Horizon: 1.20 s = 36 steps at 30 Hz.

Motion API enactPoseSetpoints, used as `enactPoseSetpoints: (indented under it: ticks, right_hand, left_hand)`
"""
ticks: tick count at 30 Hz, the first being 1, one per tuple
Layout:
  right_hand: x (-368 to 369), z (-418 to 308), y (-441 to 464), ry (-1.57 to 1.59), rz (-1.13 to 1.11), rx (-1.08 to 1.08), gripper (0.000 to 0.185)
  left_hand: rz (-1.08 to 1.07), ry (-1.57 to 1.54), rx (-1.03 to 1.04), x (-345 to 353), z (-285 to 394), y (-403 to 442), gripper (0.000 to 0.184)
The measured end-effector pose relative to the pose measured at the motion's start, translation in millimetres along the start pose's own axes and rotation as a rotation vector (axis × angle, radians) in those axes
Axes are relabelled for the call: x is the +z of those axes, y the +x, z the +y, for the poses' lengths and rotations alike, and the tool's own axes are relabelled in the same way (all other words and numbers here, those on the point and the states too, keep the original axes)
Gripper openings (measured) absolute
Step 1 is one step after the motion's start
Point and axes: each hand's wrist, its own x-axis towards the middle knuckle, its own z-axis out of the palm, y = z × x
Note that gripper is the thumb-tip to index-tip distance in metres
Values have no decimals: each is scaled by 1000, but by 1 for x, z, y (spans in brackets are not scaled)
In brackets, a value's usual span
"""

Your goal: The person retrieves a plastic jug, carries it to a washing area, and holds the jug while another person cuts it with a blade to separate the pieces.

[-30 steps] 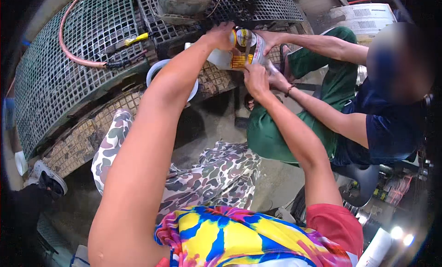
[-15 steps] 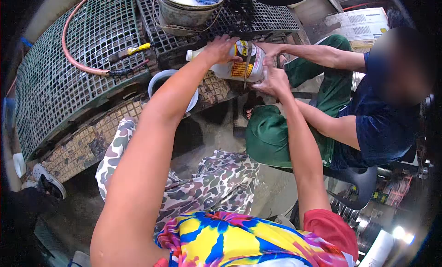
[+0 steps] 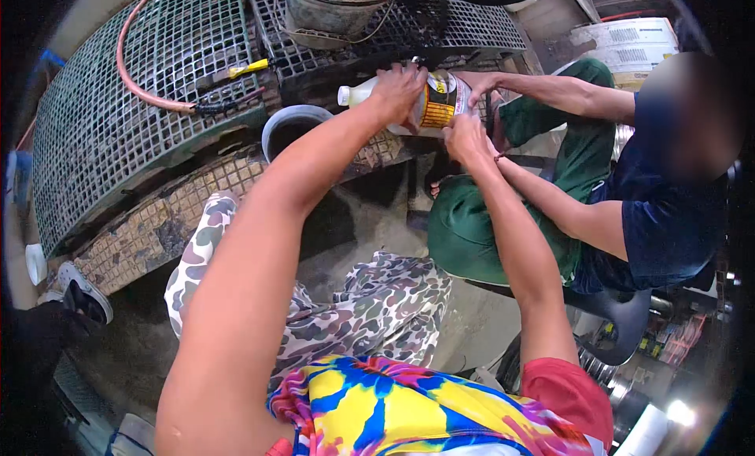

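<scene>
A translucent white bottle [image 3: 440, 100] with a yellow and black label lies on its side at the top centre, its white cap toward the left. My left hand [image 3: 399, 96] is wrapped over its middle, near the neck. At the bottle's lower right side, my right hand [image 3: 467, 138] has its fingers closed against the bottle's edge; what they pinch is too small to make out. A co-worker's hand [image 3: 480, 84] holds the bottle's base end from the right. The co-worker's other hand is mostly hidden behind my right hand.
Left of the bottle is a grey bucket [image 3: 277, 125]. A metal pail [image 3: 330, 15] with blue and white contents stands on the green grating [image 3: 157, 62], near a pink hose [image 3: 120, 55] and a yellow-handled tool [image 3: 248, 68]. The co-worker [image 3: 668, 212] sits at right.
The dark strap seen across the bottle's label is no longer visible there. My left hand has shifted along the bottle, and my right hand has moved lower on its right end.
</scene>
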Motion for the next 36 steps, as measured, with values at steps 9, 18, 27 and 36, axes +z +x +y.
enactPoseSetpoints:
  ticks: [9,18,27,36]
  right_hand:
    - [13,3,-12,268,206,-54,21]
    - [-2,-5,-26,243,267,-68,22]
    - [36,8,-9,219,299,-160,22]
    - [62,5,-12,371,158,27,17]
  left_hand:
    - [-139,-168,-32,0,-14,25,116]
    - [-200,-215,-70,-2,-15,32,114]
    - [-305,-193,-74,-4,-20,46,117]
    - [-243,-226,-132,14,-38,62,117]
